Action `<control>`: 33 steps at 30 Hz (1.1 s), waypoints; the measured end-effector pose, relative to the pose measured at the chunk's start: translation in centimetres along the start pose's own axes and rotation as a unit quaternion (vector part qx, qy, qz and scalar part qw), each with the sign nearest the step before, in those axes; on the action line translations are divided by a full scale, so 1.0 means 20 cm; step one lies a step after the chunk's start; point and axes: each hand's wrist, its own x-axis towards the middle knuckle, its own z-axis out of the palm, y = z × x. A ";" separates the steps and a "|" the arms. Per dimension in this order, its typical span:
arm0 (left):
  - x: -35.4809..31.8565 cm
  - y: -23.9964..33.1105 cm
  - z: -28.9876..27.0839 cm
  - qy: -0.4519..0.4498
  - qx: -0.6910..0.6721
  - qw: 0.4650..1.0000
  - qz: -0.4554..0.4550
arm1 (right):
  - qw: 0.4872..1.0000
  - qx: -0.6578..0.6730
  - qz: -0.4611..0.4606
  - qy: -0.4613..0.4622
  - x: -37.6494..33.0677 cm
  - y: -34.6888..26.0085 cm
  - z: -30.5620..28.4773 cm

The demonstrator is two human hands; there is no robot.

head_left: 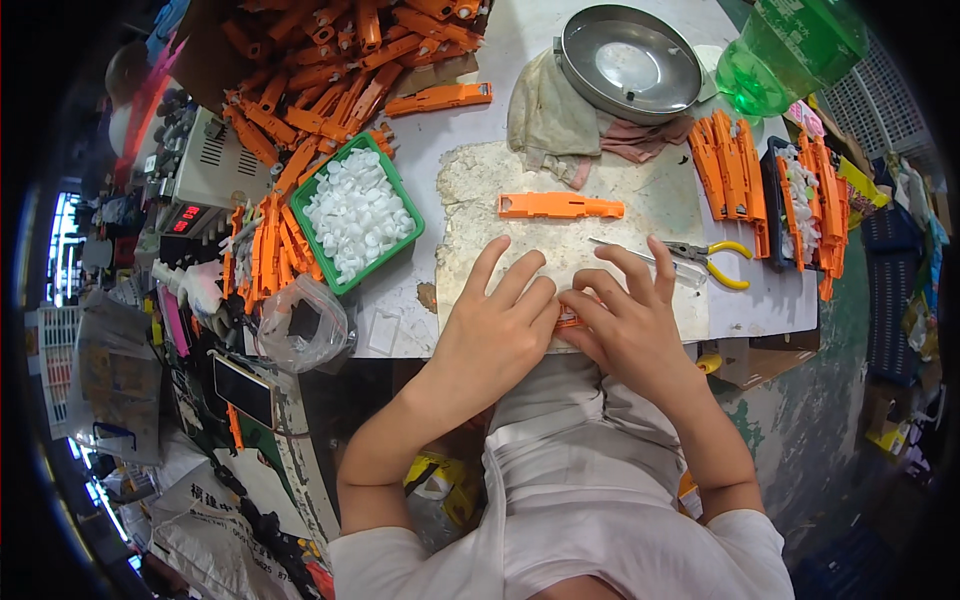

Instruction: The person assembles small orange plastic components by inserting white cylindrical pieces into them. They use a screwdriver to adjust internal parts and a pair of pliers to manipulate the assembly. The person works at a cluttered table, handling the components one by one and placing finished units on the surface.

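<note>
My left hand (pixel 504 322) and my right hand (pixel 632 318) meet at the table's near edge. Between their fingertips they grip a small orange plastic part (pixel 568 317), mostly covered by the fingers. Several fingers of both hands are raised away from it. Just beyond lies a long orange plastic housing (pixel 560 206), flat on the worn pale board (pixel 470 240). Pliers with yellow handles (pixel 722 262) rest to the right of my right hand, beside a thin clear-handled tool (pixel 686 272).
A green basket (pixel 412 237) of small white plastic pieces stands left. Orange housings (pixel 340 85) are heaped behind it. A round metal pan (pixel 632 62) sits on rags (pixel 555 115) at the back, near a green bottle (pixel 790 55). More orange housings (pixel 728 175) stand at the right edge.
</note>
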 end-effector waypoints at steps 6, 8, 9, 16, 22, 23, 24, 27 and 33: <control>0.03 -0.01 0.01 -0.015 0.028 0.999 0.043 | 1.000 0.006 -0.020 0.003 -0.01 0.01 0.02; 0.03 -0.01 0.02 -0.001 0.019 0.999 0.043 | 1.000 0.009 -0.020 0.015 -0.02 0.02 0.04; 0.02 -0.01 0.02 0.011 0.015 0.999 0.038 | 1.000 0.010 -0.021 0.019 -0.02 0.02 0.04; -0.05 0.01 0.00 0.127 -0.059 0.990 -0.023 | 0.995 0.053 0.003 0.079 -0.06 0.00 0.02; -0.08 -0.01 -0.02 0.123 -0.029 0.990 -0.069 | 0.993 0.048 0.022 0.101 -0.12 0.01 -0.02; -0.08 -0.02 -0.01 0.130 -0.019 0.988 -0.080 | 0.993 0.048 0.026 0.104 -0.13 0.02 -0.03; -0.06 -0.04 -0.01 0.136 -0.010 0.987 -0.090 | 0.992 0.048 0.033 0.114 -0.15 0.02 -0.04; -0.02 -0.08 0.02 0.140 -0.013 0.984 -0.113 | 0.989 0.055 0.047 0.127 -0.19 0.01 -0.06; 0.13 -0.16 0.07 0.102 0.018 0.992 -0.077 | 0.990 0.059 0.060 0.114 -0.27 0.00 -0.08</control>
